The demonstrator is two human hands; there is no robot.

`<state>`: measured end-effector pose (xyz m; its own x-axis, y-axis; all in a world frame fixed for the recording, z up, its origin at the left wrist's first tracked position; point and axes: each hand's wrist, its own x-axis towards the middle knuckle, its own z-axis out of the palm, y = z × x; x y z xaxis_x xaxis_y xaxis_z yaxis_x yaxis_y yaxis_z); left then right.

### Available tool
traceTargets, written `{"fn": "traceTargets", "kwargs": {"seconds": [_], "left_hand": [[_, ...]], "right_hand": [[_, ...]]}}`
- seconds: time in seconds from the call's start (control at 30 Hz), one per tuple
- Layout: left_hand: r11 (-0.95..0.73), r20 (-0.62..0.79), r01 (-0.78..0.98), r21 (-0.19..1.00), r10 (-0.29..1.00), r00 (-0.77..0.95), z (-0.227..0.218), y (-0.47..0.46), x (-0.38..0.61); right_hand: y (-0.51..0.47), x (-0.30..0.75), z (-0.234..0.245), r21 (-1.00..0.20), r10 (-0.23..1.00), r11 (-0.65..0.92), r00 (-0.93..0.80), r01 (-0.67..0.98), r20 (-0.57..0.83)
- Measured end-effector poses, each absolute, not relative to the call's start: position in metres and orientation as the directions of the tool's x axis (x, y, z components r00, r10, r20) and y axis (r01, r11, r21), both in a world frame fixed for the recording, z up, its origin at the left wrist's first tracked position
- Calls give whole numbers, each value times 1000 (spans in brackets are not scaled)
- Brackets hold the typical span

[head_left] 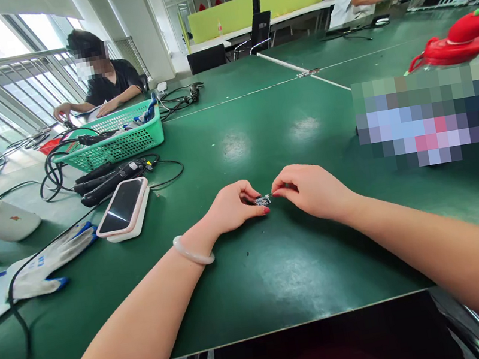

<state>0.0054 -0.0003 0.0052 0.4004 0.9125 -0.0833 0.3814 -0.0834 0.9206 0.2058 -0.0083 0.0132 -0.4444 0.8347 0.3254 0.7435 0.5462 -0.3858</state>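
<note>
My left hand (pixel 232 206) rests on the green table (pixel 260 140) with its fingers curled, pinching a tiny dark electronic part (pixel 263 200). A pale bangle circles that wrist. My right hand (pixel 309 189) meets it from the right, fingers pinched on a thin silvery piece that touches the small part. I cannot make out what the thin piece is. Both hands sit close together near the table's middle, just ahead of me.
A phone in a pink case (pixel 123 207) lies left of my hands, beside dark tools and cables (pixel 107 179). A green basket (pixel 117 139) stands behind them. Work gloves (pixel 36 272) lie at the left. A red-lidded bottle (pixel 455 45) stands at the right. Two people sit at the far side.
</note>
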Motion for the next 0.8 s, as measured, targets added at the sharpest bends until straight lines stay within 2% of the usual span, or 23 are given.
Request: {"fn": "traceTargets", "kwargs": {"seconds": [0.47, 0.63, 0.8], "left_hand": [[-116, -56, 390, 913, 914, 402, 8, -2, 7], [-80, -49, 305, 949, 918, 394, 6, 1, 6], [-45, -40, 211, 976, 923, 383, 7, 1, 5]], "right_hand": [[-16, 197, 9, -399, 808, 588, -499, 703, 312], [-15, 200, 9, -407, 811, 583, -473, 703, 345], [-14, 201, 10, -396, 824, 566, -471, 723, 316]]}}
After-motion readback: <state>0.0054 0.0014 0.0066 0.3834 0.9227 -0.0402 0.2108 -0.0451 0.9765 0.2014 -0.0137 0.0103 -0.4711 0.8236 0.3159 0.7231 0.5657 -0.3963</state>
